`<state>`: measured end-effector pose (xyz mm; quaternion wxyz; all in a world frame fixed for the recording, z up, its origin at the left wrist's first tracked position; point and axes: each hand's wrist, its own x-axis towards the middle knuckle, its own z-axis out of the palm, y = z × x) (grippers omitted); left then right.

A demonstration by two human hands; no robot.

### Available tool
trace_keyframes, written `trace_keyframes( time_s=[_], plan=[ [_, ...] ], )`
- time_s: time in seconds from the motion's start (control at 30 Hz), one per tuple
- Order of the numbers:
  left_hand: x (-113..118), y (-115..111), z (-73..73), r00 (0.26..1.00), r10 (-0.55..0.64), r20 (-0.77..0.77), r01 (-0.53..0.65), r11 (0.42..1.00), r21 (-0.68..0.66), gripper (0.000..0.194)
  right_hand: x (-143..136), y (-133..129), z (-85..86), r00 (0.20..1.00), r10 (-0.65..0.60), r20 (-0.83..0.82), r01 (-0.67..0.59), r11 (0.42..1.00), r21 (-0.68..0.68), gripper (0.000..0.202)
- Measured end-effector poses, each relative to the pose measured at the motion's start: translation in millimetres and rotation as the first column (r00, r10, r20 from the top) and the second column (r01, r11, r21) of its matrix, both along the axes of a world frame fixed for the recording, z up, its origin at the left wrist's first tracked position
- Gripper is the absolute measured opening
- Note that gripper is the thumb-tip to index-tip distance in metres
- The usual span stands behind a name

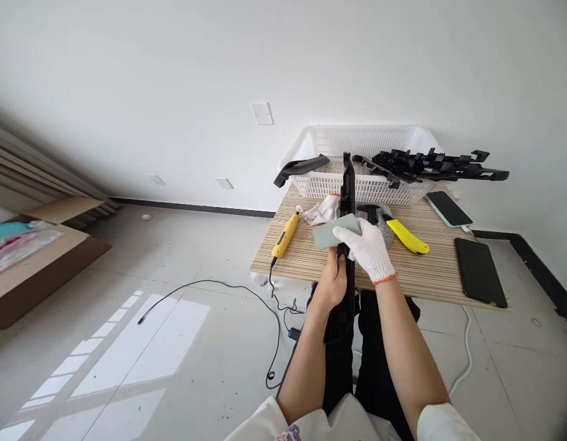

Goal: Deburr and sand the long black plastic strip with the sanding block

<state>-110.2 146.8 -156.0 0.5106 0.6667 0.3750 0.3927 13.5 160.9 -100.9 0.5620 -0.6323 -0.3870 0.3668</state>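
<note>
My bare left hand point(333, 283) is wrapped round a long black plastic trim piece point(348, 184), which points away from me over the table edge. On my right hand point(369, 249) is a white knit glove with an orange cuff. Its fingers and thumb grip a flat grey-green rectangular pad point(328, 234), which lies across the trim piece just beyond my left hand. Whether the pad presses on the plastic I cannot tell. A yellow rotary tool point(285, 236) rests left of my hands, and a yellow-handled tool point(407, 237) lies to their right.
Behind my hands stands a white plastic basket point(320, 184), with several black plastic parts point(416, 165) across its rim. A spare white glove point(323, 211) and two phones point(449, 208) lie on the wooden table point(306, 260). A black cable point(237, 286) trails over the floor. An open cardboard box point(48, 263) is at left.
</note>
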Motion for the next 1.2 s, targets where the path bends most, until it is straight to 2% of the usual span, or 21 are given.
trace_keyframes(
  time_s=[0.13,0.23,0.27,0.37,0.4,0.5,0.6,0.63,0.73,0.77,0.87,0.97,1.1,1.2],
  plan=[
    [-0.4,-0.6,0.0,0.999,-0.037,-0.018,0.037,0.999,-0.037,0.029,-0.1,0.6,0.2,0.989,-0.145,-0.021,0.146,0.989,0.017,0.039],
    [-0.3,-1.2,-0.8,1.000,-0.011,-0.007,0.011,1.000,-0.009,0.031,0.7,0.7,-0.7,0.999,-0.015,0.050,0.014,1.000,0.024,0.039],
    [-0.2,-1.3,-1.2,1.000,-0.010,-0.002,0.010,1.000,-0.014,0.031,1.0,0.7,-1.0,0.999,-0.006,0.040,0.005,1.000,0.023,0.039],
    [-0.4,-1.3,-3.0,1.000,-0.026,0.009,0.026,0.998,-0.059,0.032,1.9,1.2,-1.7,0.992,-0.118,-0.046,0.119,0.992,0.037,0.039],
    [-0.5,-1.2,-3.7,1.000,-0.026,0.013,0.027,0.997,-0.069,0.033,2.1,1.4,-1.9,0.993,-0.110,-0.051,0.112,0.993,0.037,0.039],
    [-1.3,-0.9,-5.8,0.999,-0.035,0.023,0.037,0.992,-0.124,0.037,2.8,2.2,-2.6,0.998,0.034,-0.047,-0.033,0.999,0.007,0.038],
    [-2.8,-1.3,-6.4,0.997,-0.065,0.031,0.071,0.973,-0.222,0.041,4.7,2.7,-4.6,0.985,-0.091,-0.149,0.097,0.995,0.030,0.034],
    [-3.5,-1.6,-6.0,0.997,-0.062,0.041,0.070,0.967,-0.245,0.042,5.5,2.5,-5.5,0.978,-0.099,-0.182,0.107,0.994,0.034,0.033],
    [-5.3,-2.7,-4.1,0.996,-0.049,0.077,0.069,0.952,-0.299,0.046,8.4,1.2,-8.7,0.974,0.049,-0.223,-0.049,0.999,0.004,0.032],
    [-5.6,-3.1,-3.4,0.995,-0.051,0.084,0.076,0.945,-0.318,0.046,9.4,0.6,-9.6,0.973,0.050,-0.224,-0.053,0.999,-0.006,0.032],
    [-5.4,-4.2,-2.0,0.995,-0.044,0.088,0.071,0.940,-0.334,0.047,11.0,-0.6,-11.1,0.977,-0.038,-0.211,0.039,0.999,0.000,0.033],
    [-4.5,-5.2,-2.1,0.995,-0.009,0.096,0.040,0.946,-0.321,0.049,10.2,-0.9,-10.1,0.974,0.054,-0.222,-0.059,0.998,-0.016,0.034],
    [-3.8,-6.2,-4.4,0.996,-0.038,0.078,0.062,0.939,-0.338,0.048,8.1,-1.1,-7.1,0.982,-0.043,-0.187,0.045,0.999,0.008,0.034],
    [-3.1,-6.6,-6.2,0.999,0.000,0.036,0.010,0.967,-0.256,0.046,7.3,-1.5,-5.4,0.984,0.096,-0.147,-0.098,0.995,-0.008,0.033]
  ],
)
